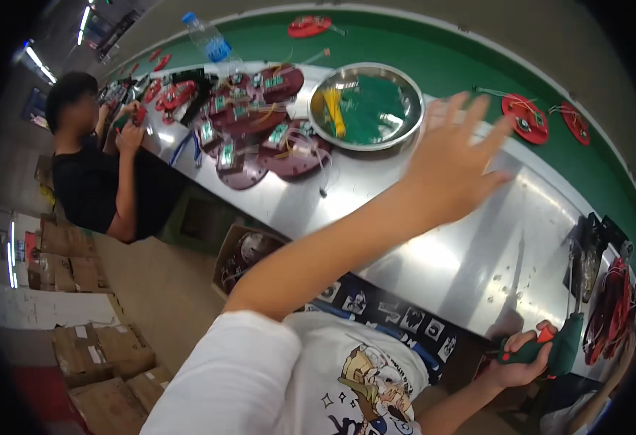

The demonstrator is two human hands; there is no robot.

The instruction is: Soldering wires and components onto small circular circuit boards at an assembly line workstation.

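My left hand [457, 161] is raised over the steel worktop [434, 250], its fingers spread and slightly blurred. Nothing shows in it. Just beyond it sits a round steel bowl [367, 146] with a yellow bundle [334, 112] and a green surface inside. At the lower right, my right hand [525, 357] is wrapped round a green power screwdriver [569, 341] with a red trigger. Its long thin shaft points up and away from me. Left of the bowl lie several dark red round housings [292, 161] with circuit boards and loose wires.
A green conveyor belt [434, 54] runs behind the worktop, carrying red discs [525, 119] with wires. A water bottle [213, 45] stands far left. A co-worker [104, 159] works at left. Red parts [612, 308] lie far right. Cardboard boxes [108, 351] stand on the floor.
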